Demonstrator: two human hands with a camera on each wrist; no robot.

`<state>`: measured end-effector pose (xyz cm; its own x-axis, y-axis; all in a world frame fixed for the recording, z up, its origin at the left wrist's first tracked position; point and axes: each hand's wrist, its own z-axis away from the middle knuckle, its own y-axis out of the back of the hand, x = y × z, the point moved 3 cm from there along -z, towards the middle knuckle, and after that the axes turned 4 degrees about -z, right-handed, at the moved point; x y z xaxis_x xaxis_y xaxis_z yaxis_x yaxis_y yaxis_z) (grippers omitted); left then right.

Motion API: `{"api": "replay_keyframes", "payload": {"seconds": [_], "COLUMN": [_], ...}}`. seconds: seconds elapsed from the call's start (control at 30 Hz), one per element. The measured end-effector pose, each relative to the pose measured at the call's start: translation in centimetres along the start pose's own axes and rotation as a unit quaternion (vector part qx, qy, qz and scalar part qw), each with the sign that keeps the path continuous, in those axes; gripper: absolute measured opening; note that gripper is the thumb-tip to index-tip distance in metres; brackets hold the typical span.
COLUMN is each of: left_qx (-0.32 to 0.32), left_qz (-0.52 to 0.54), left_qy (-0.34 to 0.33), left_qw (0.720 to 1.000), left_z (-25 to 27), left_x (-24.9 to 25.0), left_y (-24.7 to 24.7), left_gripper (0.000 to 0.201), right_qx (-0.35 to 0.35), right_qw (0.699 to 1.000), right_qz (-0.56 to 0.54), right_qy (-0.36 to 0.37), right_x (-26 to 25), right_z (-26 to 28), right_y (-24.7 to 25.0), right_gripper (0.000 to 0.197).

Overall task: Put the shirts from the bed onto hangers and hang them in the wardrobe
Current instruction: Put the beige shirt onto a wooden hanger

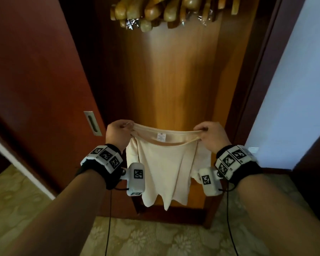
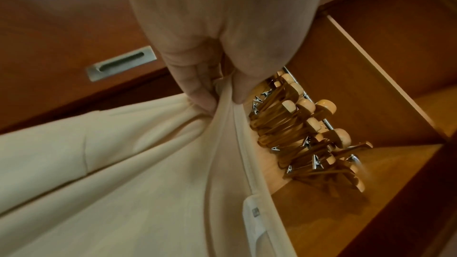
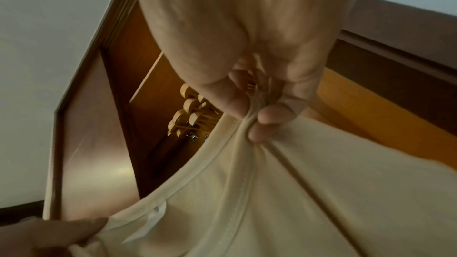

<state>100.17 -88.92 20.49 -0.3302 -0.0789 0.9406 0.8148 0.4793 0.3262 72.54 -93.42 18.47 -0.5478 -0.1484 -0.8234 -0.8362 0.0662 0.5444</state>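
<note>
Left hand and right hand each pinch the collar of a cream shirt, stretched open at frame centre before the open wardrobe. Wooden hangers hang at top. Best keep the neckline taut while one hand fetches a hanger.

patterned carpet, pale wall

Cream shirt hangs stretched at its neckline below wooden hangers.
</note>
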Motion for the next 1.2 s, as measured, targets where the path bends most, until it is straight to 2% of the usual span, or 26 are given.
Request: {"api": "replay_keyframes", "payload": {"seconds": [0.1, 0.2, 0.33, 0.43, 0.6, 0.7, 0.8, 0.93, 1.2], "left_qx": [-0.036, -0.046, -0.054, -0.07, -0.105, -0.112, -0.108, -0.087, -0.036], "left_qz": [0.008, 0.018, 0.063, 0.089, 0.118, 0.121, 0.11, 0.093, 0.062], "left_qy": [-0.017, -0.035, -0.055, -0.07, -0.081, -0.079, -0.086, -0.109, -0.143], "left_qw": [0.999, 0.998, 0.995, 0.991, 0.984, 0.983, 0.984, 0.986, 0.987], "left_z": [-3.7, -7.3, -11.0, -12.3, -13.8, -14.4, -14.7, -15.0, -16.6], "left_x": [1.1, 2.7, 5.5, 7.2, 10.3, 12.1, 13.6, 15.0, 16.3], "left_y": [-0.9, -1.1, -2.1, -3.5, -5.9, -7.0, -7.7, -8.1, -7.6], "left_gripper": [0.02, 0.019, 0.011, 0.009, 0.008, 0.009, 0.017, 0.015, 0.01], "right_qx": [0.036, 0.066, 0.155, 0.168, 0.136, 0.203, 0.248, 0.249, 0.261], "right_qw": [0.998, 0.993, 0.986, 0.985, 0.991, 0.979, 0.967, 0.959, 0.941], "right_qz": [-0.045, -0.092, -0.052, -0.023, 0.012, 0.0, -0.046, -0.128, -0.217], "right_qy": [0.016, 0.024, 0.032, 0.009, -0.017, 0.009, 0.035, 0.048, 0.015], "right_x": [-1.5, -3.6, -5.3, -6.3, -7.7, -9.3, -11.3, -13.3, -15.7], "right_z": [-1.4, -2.6, -4.8, -5.9, -8.2, -9.6, -11.6, -15.7, -23.8], "right_y": [0.5, 0.7, 1.7, 2.7, 4.9, 7.2, 9.7, 12.1, 14.9], "right_gripper": [0.015, 0.011, 0.012, 0.014, 0.024, 0.019, 0.04, 0.057, 0.065]}}
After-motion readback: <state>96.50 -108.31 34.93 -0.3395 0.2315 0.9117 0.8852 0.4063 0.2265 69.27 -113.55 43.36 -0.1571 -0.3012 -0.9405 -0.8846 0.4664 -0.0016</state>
